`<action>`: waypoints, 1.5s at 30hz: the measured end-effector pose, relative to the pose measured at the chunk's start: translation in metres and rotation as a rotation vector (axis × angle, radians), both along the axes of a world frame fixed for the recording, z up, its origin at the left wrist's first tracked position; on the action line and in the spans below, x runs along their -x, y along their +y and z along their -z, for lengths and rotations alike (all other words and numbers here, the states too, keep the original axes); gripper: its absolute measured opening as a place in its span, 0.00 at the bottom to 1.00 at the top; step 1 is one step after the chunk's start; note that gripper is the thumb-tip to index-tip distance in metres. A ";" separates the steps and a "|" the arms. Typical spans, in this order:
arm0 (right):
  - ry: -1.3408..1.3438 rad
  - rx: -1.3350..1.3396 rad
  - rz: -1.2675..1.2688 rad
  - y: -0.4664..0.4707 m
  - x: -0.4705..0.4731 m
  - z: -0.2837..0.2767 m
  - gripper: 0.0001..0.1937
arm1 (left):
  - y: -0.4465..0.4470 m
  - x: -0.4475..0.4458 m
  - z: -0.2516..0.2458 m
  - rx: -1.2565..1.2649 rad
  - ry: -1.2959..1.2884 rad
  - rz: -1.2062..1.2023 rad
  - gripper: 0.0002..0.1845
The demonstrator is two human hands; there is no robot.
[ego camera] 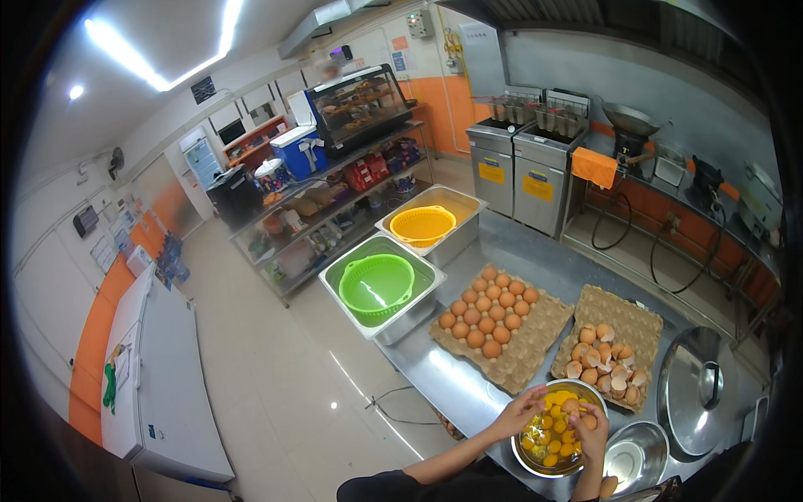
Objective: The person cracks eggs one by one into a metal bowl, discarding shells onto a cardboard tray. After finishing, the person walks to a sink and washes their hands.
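A steel bowl (521, 453) holding many cracked eggs, with whole yolks, stands at the near table edge. Over it my right hand (591, 436) holds a brown egg (571, 406); a second brown egg or shell (588, 421) shows among its fingers. My left hand (526, 413) is above the bowl's left side, fingers apart, with nothing seen in it. Whole brown eggs (486, 325) fill part of a cardboard egg tray (533, 339) beyond. Broken eggshells (605, 364) lie on another cardboard tray (618, 307) to the right. An empty-looking steel bowl (637, 458) is beside my right wrist.
A round steel lid (696, 389) lies at the table's right. A brown egg (608, 486) rests near my right wrist. Two steel pans hold a green basket (376, 285) and a yellow basket (423, 226) at the table's far left corner. Deep fryers (539, 182) stand beyond.
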State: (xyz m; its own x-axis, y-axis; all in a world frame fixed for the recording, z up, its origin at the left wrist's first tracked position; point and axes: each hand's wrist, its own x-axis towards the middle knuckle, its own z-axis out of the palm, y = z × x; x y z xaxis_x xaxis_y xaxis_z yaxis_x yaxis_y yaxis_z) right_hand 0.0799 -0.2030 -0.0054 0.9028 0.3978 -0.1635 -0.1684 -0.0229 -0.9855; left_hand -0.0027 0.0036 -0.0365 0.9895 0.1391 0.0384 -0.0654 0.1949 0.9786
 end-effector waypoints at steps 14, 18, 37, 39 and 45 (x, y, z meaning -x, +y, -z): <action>-0.380 0.080 0.416 -0.042 -0.104 -0.020 0.19 | 0.023 0.019 -0.003 -0.139 0.063 -0.195 0.25; -0.283 -0.067 0.444 -0.046 -0.138 -0.036 0.19 | 0.026 0.024 -0.016 -0.021 0.134 -0.194 0.24; -0.480 0.242 -0.153 0.006 0.008 -0.047 0.18 | -0.042 -0.001 -0.045 0.412 0.260 0.212 0.33; -0.488 0.254 -0.138 0.005 0.031 -0.058 0.18 | -0.057 -0.006 -0.036 0.541 0.230 0.201 0.33; -0.349 0.998 0.269 -0.099 0.031 -0.069 0.22 | -0.041 -0.003 -0.015 0.787 0.426 0.131 0.24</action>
